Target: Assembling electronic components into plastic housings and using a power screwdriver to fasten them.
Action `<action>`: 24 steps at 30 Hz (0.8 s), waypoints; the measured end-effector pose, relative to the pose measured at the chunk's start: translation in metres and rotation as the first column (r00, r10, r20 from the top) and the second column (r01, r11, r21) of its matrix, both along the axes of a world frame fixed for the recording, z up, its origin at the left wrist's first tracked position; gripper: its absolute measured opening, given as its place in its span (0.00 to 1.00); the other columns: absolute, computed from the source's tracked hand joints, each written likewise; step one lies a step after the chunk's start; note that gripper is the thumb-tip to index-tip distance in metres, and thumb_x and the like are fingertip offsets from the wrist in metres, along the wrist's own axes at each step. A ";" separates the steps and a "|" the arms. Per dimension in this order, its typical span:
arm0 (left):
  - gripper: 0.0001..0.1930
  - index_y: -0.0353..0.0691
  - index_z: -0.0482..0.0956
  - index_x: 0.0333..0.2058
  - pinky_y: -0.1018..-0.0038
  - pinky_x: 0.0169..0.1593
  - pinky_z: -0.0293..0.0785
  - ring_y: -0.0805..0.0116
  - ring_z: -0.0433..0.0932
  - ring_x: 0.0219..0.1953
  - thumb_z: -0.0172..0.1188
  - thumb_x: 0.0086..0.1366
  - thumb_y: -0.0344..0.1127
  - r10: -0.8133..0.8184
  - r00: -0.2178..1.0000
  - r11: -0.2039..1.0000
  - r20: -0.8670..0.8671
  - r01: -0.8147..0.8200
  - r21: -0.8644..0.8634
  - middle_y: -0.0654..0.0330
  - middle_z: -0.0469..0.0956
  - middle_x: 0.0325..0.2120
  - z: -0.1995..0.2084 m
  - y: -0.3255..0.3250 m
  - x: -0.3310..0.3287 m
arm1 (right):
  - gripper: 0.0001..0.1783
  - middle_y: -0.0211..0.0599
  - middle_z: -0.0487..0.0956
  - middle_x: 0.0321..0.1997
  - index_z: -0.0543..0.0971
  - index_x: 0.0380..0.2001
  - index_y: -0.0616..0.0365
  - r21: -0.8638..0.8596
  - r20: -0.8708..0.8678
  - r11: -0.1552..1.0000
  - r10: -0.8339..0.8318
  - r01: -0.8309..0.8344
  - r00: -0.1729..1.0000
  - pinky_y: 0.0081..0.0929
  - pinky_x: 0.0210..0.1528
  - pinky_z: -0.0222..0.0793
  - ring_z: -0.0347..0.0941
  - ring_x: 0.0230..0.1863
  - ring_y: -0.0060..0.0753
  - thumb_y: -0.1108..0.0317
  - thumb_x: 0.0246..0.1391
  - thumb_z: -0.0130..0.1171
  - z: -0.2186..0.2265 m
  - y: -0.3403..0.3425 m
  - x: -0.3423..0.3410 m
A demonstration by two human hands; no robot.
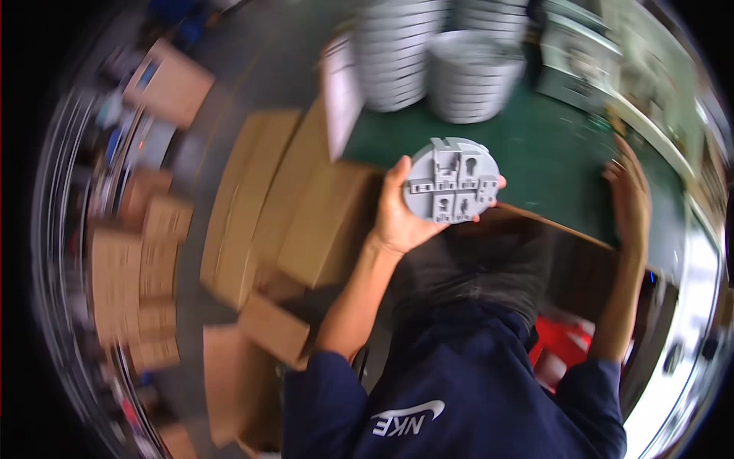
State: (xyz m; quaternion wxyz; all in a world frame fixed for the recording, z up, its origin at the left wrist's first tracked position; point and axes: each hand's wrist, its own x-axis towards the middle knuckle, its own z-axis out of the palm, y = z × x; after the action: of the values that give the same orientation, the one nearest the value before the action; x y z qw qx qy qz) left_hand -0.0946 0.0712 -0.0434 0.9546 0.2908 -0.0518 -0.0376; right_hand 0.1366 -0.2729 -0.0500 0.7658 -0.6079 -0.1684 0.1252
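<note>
My left hand (pixel 399 214) grips a round grey plastic disc (pixel 453 181) by its edge, fingers wrapped beneath it and thumb at its left rim. Raised blocks, slots and keyhole-shaped recesses cover the face turned up to me. The disc is held above the near edge of a green-topped table (pixel 550 180). Off to the right, my right hand (pixel 631 191) reaches over the tabletop with fingers stretched out and thumb apart, and I see nothing held in it. Small greenish and yellowish bits (pixel 604 121), blurred, lie just beyond its fingertips.
Tall stacks of grey round pieces (pixel 394 57) and a shorter stack (pixel 474 80) stand at the table's far side. A grey metal fixture (pixel 579 61) is at the far right. Cardboard boxes (pixel 252 199) crowd the left, and something red (pixel 562 344) sits low at my right.
</note>
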 end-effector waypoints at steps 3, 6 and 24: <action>0.47 0.38 0.59 0.72 0.45 0.58 0.75 0.31 0.69 0.63 0.48 0.68 0.71 0.219 0.974 0.883 0.058 -0.172 -0.438 0.28 0.58 0.68 -0.042 0.012 -0.086 | 0.31 0.37 0.68 0.69 0.62 0.73 0.62 -0.073 0.106 0.997 0.020 -0.012 0.994 0.27 0.65 0.64 0.70 0.61 0.28 0.62 0.73 0.51 -0.020 -0.034 0.023; 0.39 0.43 0.65 0.69 0.50 0.57 0.72 0.39 0.69 0.59 0.55 0.68 0.64 0.589 0.789 0.607 -0.173 -0.573 -0.550 0.36 0.56 0.70 -0.076 0.026 -0.196 | 0.31 0.42 0.65 0.72 0.62 0.74 0.61 -0.232 0.210 0.966 -0.067 0.116 0.975 0.32 0.70 0.58 0.65 0.69 0.35 0.59 0.73 0.52 0.001 -0.017 0.001; 0.31 0.32 0.67 0.65 0.55 0.67 0.66 0.55 0.70 0.65 0.60 0.72 0.46 0.695 0.493 0.048 0.524 -0.758 0.650 0.46 0.70 0.65 0.065 0.072 -0.169 | 0.20 0.31 0.76 0.47 0.78 0.61 0.61 -0.379 0.348 0.888 -0.124 0.261 0.929 0.23 0.51 0.75 0.73 0.46 0.22 0.73 0.67 0.57 0.009 0.026 -0.030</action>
State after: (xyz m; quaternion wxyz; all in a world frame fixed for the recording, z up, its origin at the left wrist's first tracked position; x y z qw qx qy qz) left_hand -0.2633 0.1432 0.0214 0.5699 0.6890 0.0944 0.4377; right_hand 0.1067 -0.2471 -0.0410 0.5895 -0.7835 -0.1955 -0.0177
